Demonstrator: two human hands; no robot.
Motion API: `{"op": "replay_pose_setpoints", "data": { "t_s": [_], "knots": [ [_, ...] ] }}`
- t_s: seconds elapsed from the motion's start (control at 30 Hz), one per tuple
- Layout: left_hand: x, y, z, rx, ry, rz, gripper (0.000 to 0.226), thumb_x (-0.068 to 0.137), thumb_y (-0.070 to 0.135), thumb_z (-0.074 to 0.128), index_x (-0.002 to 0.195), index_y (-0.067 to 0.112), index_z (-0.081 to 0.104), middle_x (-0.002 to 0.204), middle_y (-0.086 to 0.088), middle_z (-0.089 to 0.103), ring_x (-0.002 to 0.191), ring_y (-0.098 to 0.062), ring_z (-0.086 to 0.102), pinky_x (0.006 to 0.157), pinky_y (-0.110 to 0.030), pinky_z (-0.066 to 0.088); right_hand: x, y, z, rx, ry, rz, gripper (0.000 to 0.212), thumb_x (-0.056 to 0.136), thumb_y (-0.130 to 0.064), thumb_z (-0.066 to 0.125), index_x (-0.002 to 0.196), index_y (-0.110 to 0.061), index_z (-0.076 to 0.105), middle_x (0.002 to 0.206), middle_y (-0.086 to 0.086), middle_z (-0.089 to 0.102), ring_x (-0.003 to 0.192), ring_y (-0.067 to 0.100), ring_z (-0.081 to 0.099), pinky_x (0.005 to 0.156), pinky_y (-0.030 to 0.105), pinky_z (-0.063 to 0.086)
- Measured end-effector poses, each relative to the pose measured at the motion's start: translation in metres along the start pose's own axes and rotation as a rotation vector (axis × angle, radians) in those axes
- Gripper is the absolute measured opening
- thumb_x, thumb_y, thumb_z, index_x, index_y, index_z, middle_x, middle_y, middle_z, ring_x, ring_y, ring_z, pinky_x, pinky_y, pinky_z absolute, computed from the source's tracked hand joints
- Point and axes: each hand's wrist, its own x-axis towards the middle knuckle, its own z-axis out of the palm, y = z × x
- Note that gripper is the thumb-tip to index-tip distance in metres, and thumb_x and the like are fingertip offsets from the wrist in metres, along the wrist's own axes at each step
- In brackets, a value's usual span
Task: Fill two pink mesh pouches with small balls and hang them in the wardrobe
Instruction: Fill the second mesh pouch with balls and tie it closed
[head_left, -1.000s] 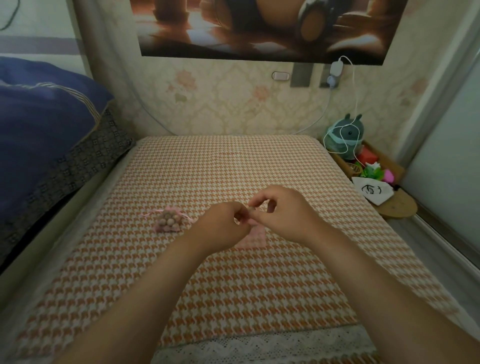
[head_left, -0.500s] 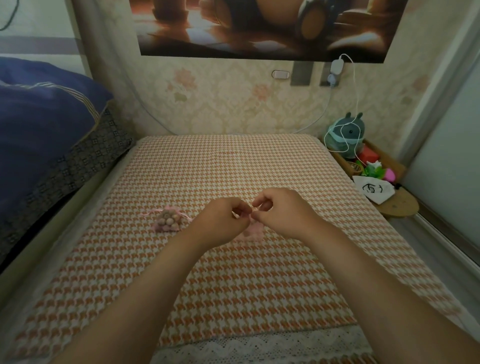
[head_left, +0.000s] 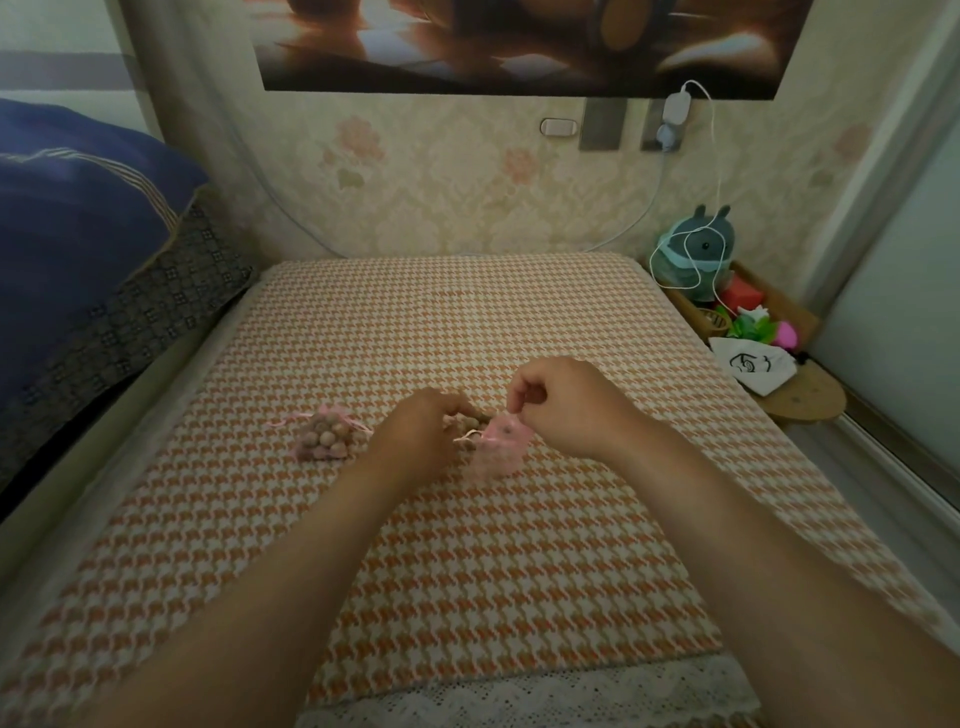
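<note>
One pouch (head_left: 500, 451) pinched between left hand (head_left: 417, 436) and right hand (head_left: 567, 410)

One head-worn view looks forward and down — close over both forearms (wide-angle) — toward the wall

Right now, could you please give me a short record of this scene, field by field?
Surface: orange-and-white houndstooth cloth
Filled: pink mesh pouch full of small balls, lying on the cloth left of both hands
In progress: second pink mesh pouch, looks mostly empty, between the hands
Right hand: pinches the second pouch's top
Left hand: fingers curled at its mouth; what it holds is unclear
Loose balls: a few small tan balls by the left fingertips
Hung: neither pouch yet
</note>
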Motion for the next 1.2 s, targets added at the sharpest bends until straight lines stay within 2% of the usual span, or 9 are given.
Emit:
{"op": "replay_pose_setpoints", "data": {
  "t_s": [0.13,0.3,0.43,0.6,0.73,0.83,0.9,1.03,1.2],
  "knots": [
    [0.003,0.003,0.012,-0.035,-0.036,0.014,0.021,0.088,0.009,0.065,0.098,0.023,0.076,0.108,0.013,0.066,0.094,-0.012,0.065,0.084,-0.028,0.051,0.000,0.000,-0.001,0.036,0.006,-0.040,0.037,0.084,0.002,0.057,0.068,-0.030,0.067,0.082,-0.009,0.072,0.076,0.013,0.067,0.072,0.040,0.060],
    [0.006,-0.002,0.018,-0.048,-0.042,0.031,0.010,0.087,0.017,0.070,0.092,0.020,0.079,0.102,0.005,0.076,0.130,-0.010,0.052,0.103,-0.033,0.047,0.000,-0.002,0.000,0.065,-0.083,-0.039,0.033,0.084,0.004,0.058,0.074,-0.020,0.078,0.070,-0.003,0.071,0.047,0.005,0.050,0.047,0.023,0.044],
    [0.005,-0.005,0.017,-0.009,-0.076,0.029,0.010,0.086,0.024,0.074,0.094,0.021,0.079,0.087,0.005,0.075,0.089,-0.011,0.068,0.078,-0.029,0.053,-0.001,-0.003,0.001,0.098,-0.072,-0.019,0.031,0.087,-0.001,0.060,0.079,-0.022,0.081,0.061,-0.011,0.067,0.036,0.001,0.043,0.039,0.015,0.036],
    [0.001,0.009,-0.003,-0.221,0.082,-0.047,0.014,0.088,0.033,0.073,0.099,0.024,0.072,0.090,0.013,0.070,0.084,-0.005,0.065,0.071,-0.023,0.050,-0.001,-0.004,0.004,0.108,-0.067,0.012,0.026,0.091,-0.009,0.063,0.091,-0.026,0.083,0.066,-0.012,0.070,0.042,0.002,0.051,0.045,0.020,0.044],
    [-0.012,0.030,-0.032,-0.338,0.265,-0.016,0.011,0.087,0.038,0.072,0.094,0.030,0.070,0.088,0.014,0.069,0.079,-0.003,0.064,0.069,-0.020,0.050,-0.003,-0.008,0.006,0.101,-0.083,0.018,0.027,0.092,-0.009,0.062,0.103,-0.024,0.081,0.103,-0.007,0.077,0.083,0.002,0.065,0.071,0.017,0.050],
    [-0.022,0.037,-0.041,-0.315,0.206,0.069,0.009,0.083,0.040,0.075,0.088,0.035,0.070,0.093,0.016,0.068,0.085,-0.003,0.063,0.073,-0.022,0.051,-0.004,-0.012,0.005,0.108,-0.089,0.023,0.025,0.092,-0.010,0.063,0.105,-0.022,0.081,0.091,-0.012,0.076,0.072,-0.007,0.062,0.064,0.012,0.045],
    [-0.025,0.039,-0.039,-0.237,0.143,0.119,0.008,0.082,0.041,0.076,0.087,0.038,0.070,0.098,0.015,0.064,0.090,-0.003,0.060,0.076,-0.024,0.050,-0.004,-0.013,0.006,0.112,-0.082,0.030,0.023,0.093,-0.013,0.063,0.103,-0.024,0.081,0.080,-0.011,0.074,0.071,-0.001,0.068,0.064,0.023,0.056],
    [-0.022,0.041,-0.034,-0.104,0.095,0.153,0.012,0.082,0.042,0.075,0.093,0.038,0.072,0.102,0.014,0.059,0.092,-0.003,0.056,0.079,-0.028,0.050,-0.003,-0.011,0.010,0.090,-0.077,0.032,0.019,0.092,-0.014,0.063,0.097,-0.019,0.081,0.090,0.005,0.078,0.086,0.023,0.073,0.081,0.046,0.062],
    [-0.021,0.043,-0.034,-0.038,-0.010,0.130,0.016,0.079,0.046,0.077,0.092,0.038,0.072,0.100,0.014,0.060,0.088,-0.005,0.059,0.081,-0.038,0.055,-0.001,-0.005,0.011,0.107,-0.077,0.007,0.025,0.093,-0.012,0.063,0.105,-0.025,0.080,0.099,-0.007,0.077,0.088,0.007,0.069,0.077,0.024,0.057]
  ]
}}
